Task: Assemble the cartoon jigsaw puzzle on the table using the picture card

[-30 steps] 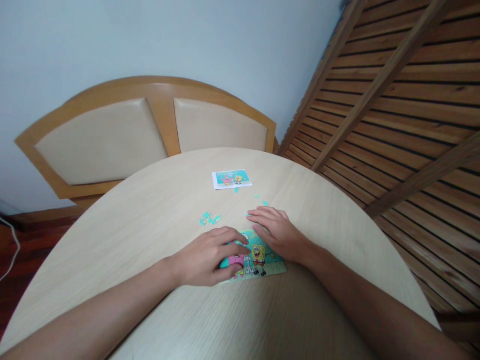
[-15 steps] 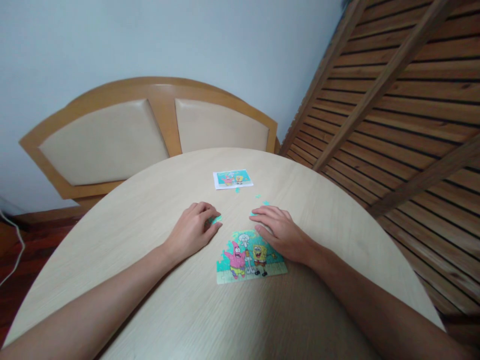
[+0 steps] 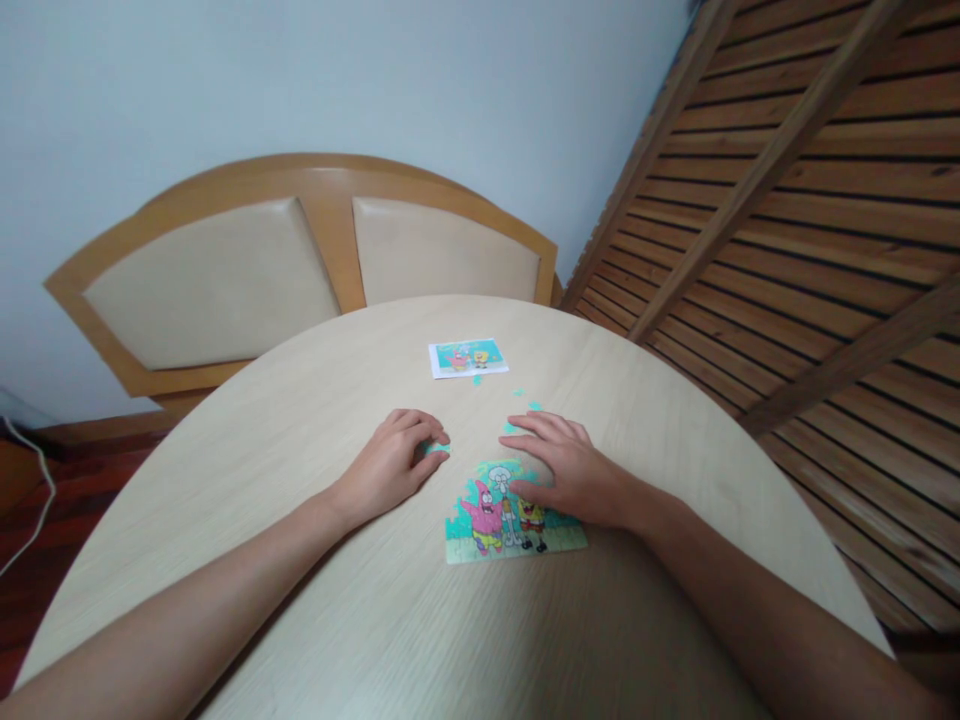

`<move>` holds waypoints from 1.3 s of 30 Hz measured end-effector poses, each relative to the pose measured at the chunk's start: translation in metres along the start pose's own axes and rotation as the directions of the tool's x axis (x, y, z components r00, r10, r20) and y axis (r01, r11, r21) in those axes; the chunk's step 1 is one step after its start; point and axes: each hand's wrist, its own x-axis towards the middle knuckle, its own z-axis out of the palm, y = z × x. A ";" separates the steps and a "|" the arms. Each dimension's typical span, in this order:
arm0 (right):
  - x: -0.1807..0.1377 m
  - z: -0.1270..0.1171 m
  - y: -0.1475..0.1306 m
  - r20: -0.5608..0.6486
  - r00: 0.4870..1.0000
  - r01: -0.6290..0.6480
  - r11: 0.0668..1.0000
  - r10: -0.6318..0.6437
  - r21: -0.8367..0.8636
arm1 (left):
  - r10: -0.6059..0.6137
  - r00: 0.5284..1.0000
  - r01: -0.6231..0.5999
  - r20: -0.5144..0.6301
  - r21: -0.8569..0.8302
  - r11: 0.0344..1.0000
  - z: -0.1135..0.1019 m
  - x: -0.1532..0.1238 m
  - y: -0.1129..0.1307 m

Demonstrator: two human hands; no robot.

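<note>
A partly joined cartoon jigsaw puzzle (image 3: 487,540) lies flat on the table in front of me, with a pink starfish, a pale squid and a yellow sponge on it. My right hand (image 3: 562,465) rests over its upper right part, fingers spread, thumb across the sponge figure. That corner of the puzzle is hidden under the hand. To the left, my left hand (image 3: 405,455) has its thumb and fingers around a turquoise puzzle piece (image 3: 436,449), partly covered by the fingers. Another turquoise piece (image 3: 510,428) shows by my right fingertips.
A printed picture card (image 3: 469,358) of the same scene lies farther back on the round wooden table (image 3: 300,400). Several loose turquoise pieces (image 3: 535,406) are scattered beyond my right hand. A padded bench back (image 3: 322,180) and a slatted wooden screen (image 3: 750,220) stand behind.
The joined puzzle has shifted slightly right. My right thumb has come down over the sponge figure. My left hand and its piece have moved a little right and nearer.
</note>
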 end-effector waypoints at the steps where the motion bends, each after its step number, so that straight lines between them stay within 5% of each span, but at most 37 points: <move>1: 0.000 0.000 0.002 -0.001 1.000 -0.007 1.000 0.007 0.000 | 0.006 1.000 -0.006 0.006 -0.002 1.000 -0.002 0.000 0.001; 5: -0.001 -0.002 0.007 0.009 0.999 -0.031 1.000 0.031 0.001 | -0.034 0.999 0.034 -0.006 0.029 0.999 -0.015 0.000 -0.003; 8: 0.000 -0.004 0.008 0.031 0.999 -0.035 0.999 0.035 -0.007 | -0.201 0.979 0.203 -0.035 0.106 0.973 -0.027 -0.002 -0.013; 13: 0.000 -0.005 0.007 0.054 0.998 -0.035 0.999 0.036 -0.031 | -0.361 0.929 0.342 0.078 0.187 0.921 -0.034 -0.008 -0.021; 24: 0.000 -0.002 0.010 0.043 0.999 -0.018 1.000 0.019 -0.003 | -0.246 0.954 0.223 0.174 0.142 0.964 -0.026 -0.013 -0.003; 39: 0.001 -0.006 0.005 0.048 0.999 0.019 1.000 -0.018 -0.014 | -0.151 0.987 0.139 0.063 0.165 0.977 -0.010 -0.012 0.024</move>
